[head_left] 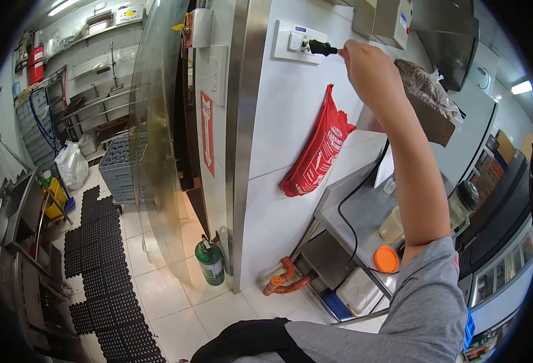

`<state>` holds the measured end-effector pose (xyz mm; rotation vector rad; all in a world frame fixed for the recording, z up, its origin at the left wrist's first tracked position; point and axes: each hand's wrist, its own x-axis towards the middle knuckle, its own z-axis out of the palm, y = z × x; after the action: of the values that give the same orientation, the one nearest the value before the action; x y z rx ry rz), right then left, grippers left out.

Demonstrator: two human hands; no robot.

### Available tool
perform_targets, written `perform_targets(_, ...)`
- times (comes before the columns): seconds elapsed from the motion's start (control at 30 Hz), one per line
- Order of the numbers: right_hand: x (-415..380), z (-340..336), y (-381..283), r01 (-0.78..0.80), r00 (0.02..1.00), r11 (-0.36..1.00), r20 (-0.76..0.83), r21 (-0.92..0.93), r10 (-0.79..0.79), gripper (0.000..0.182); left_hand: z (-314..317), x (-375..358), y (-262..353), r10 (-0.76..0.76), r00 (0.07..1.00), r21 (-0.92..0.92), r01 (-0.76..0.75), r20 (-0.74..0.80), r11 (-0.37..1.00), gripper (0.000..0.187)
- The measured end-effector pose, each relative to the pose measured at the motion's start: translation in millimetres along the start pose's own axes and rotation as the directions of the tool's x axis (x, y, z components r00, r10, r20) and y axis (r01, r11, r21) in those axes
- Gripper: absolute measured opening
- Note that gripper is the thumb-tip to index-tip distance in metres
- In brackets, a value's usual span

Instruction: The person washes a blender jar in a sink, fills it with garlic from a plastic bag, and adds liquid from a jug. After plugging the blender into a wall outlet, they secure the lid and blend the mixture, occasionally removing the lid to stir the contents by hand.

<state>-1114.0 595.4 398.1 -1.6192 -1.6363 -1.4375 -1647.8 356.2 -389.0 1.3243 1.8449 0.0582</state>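
Observation:
My right hand (368, 68) is raised to the white wall, its fingers pinched around the cord end of a black power plug (322, 48). The plug points at a white socket plate (298, 42) with a switch on it, its prongs end right at the socket face. A black cord (341, 210) comes out from behind my forearm and loops down to the steel table (363, 209). Below the socket hangs a red fire blanket pouch (319, 148). My left hand is out of view.
An orange lid (386, 259) and a plastic container (392, 227) stand on the table near my elbow. Orange pipes (287, 279) come out low at the wall. A green cylinder (210, 261) stands by the doorway's strip curtain (157, 139); black matting (106, 272) covers floor beyond.

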Motion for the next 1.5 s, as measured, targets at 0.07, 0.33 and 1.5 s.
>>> perform_targets(0.07, -2, 1, -3, -0.010, 1.000, 1.000, 0.019, -0.008, 0.010, 0.028, 2, -1, -5, 0.008, 1.000, 0.003, -0.008, -0.001, 1.000, 0.057)
perform_targets(0.33, 10, -10, -24, -0.172, 0.963, 0.985, 0.210, -0.002, 0.169, 0.039, 9, -7, -21, -0.001, 1.000, -0.035, 0.001, -0.013, 0.999, 0.057)
perform_targets(1.5, 35, 2, -36, 0.189, 0.982, 0.920, 0.083, -0.344, -0.171, 0.021, 4, -17, -69, -0.029, 0.998, -0.134, 0.022, -0.051, 0.991, 0.051)
